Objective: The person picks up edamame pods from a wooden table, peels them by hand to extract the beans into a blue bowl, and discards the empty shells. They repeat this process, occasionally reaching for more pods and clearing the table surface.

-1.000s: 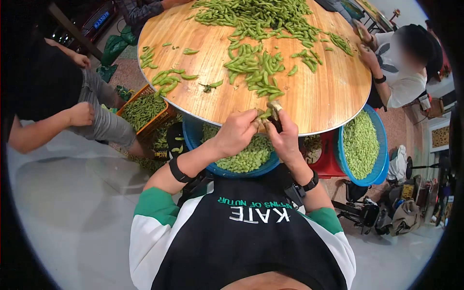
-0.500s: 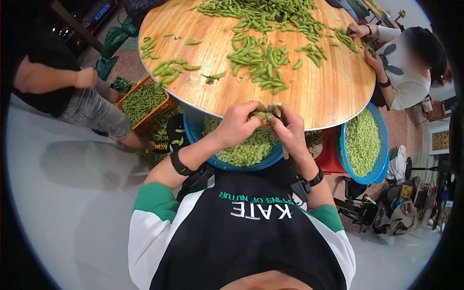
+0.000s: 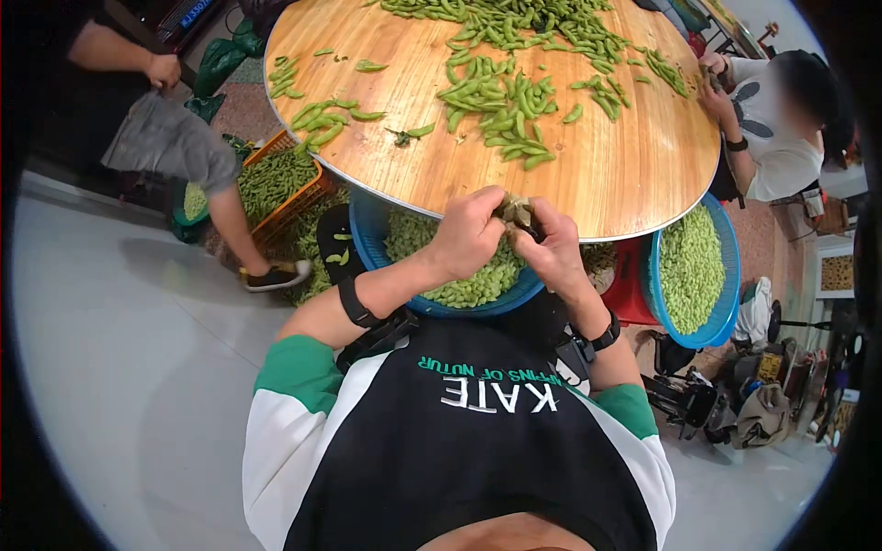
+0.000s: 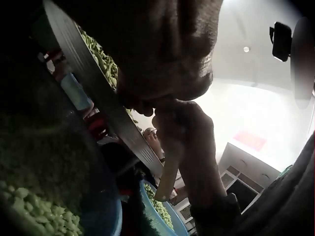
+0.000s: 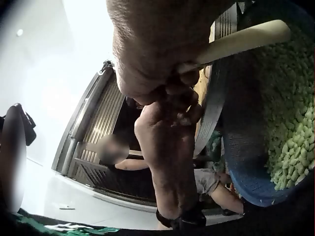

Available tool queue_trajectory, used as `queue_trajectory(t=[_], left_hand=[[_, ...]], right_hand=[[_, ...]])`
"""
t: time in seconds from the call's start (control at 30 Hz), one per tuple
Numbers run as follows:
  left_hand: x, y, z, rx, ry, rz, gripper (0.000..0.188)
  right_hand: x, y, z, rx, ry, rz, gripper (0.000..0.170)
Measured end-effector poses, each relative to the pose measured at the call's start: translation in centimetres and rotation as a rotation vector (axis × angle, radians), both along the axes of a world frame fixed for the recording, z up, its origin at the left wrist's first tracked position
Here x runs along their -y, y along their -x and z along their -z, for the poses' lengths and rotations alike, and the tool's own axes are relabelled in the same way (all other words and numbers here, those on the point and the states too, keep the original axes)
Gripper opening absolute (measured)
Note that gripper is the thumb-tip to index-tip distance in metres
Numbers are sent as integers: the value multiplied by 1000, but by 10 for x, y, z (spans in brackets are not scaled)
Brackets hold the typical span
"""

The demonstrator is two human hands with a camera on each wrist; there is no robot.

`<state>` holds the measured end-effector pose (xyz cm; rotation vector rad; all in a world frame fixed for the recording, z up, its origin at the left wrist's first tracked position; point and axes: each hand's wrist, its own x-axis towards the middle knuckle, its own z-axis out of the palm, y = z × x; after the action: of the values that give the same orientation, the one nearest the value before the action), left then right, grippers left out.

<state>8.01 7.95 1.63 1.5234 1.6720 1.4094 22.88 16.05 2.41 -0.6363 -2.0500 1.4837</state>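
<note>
In the head view my left hand and right hand meet at the near edge of the round wooden table, above a blue basket of shelled green beans. Fingers curled, the left pinches a green soybean pod, mostly hidden by fingertips. From the right hand sticks out a pale handle with a rounded end, seen in both wrist views; its other end is covered by the palm. The right fingertips press against the left ones at the pod.
Loose soybean pods lie in piles on the table. A second blue basket of beans stands at the right, an orange crate of pods at the left. One person works at the right edge; another person's legs are at left.
Both hands stay together at the table edge; the green pod between them shows less now, behind the fingers. The person at left has stepped, with one leg swinging toward the crate.
</note>
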Motion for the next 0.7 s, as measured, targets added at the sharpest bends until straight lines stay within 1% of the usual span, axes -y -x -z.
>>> queue_trajectory(t=[0.07, 0.13, 0.17, 0.2, 0.33, 0.4, 0.43, 0.47, 0.5, 0.53, 0.6, 0.63, 0.67, 0.7], left_hand=[[0, 0, 3, 42, 0, 31, 13], [0, 1, 4, 82, 4, 64, 14], [0, 2, 4, 86, 66, 72, 15], [0, 2, 4, 90, 126, 82, 16], [3, 2, -2, 107, 107, 66, 13], [7, 7, -12, 152, 230, 150, 16], [7, 10, -9, 151, 228, 150, 16], [7, 13, -5, 321, 218, 228, 13], [7, 14, -6, 492, 210, 307, 10], [7, 14, -7, 495, 213, 308, 10], [5, 14, -14, 584, 210, 299, 10], [3, 15, -7, 592, 208, 277, 10], [3, 16, -8, 590, 207, 279, 10], [5, 17, -11, 680, 219, 258, 9]], right_hand=[[-3, -1, -1, 11, 40, 11, 15], [-10, -5, 3, 43, 138, -23, 18], [-7, -5, 5, 32, 89, -35, 19], [-5, -6, 5, 34, 89, -35, 19], [-5, -6, 3, 24, 63, -17, 17], [-7, -8, -3, 10, 71, -23, 16], [-9, -10, -12, 27, 215, -30, 15], [-12, -11, -17, 46, 358, -38, 15], [-15, -13, -12, 84, 226, -64, 14], [-15, -15, -9, 86, 229, -62, 14], [-13, -13, -8, 55, 287, -92, 17], [-12, -12, -9, 54, 284, -92, 17], [-10, -12, -11, -11, 376, -89, 24], [-8, -12, -12, -77, 467, -87, 30]])
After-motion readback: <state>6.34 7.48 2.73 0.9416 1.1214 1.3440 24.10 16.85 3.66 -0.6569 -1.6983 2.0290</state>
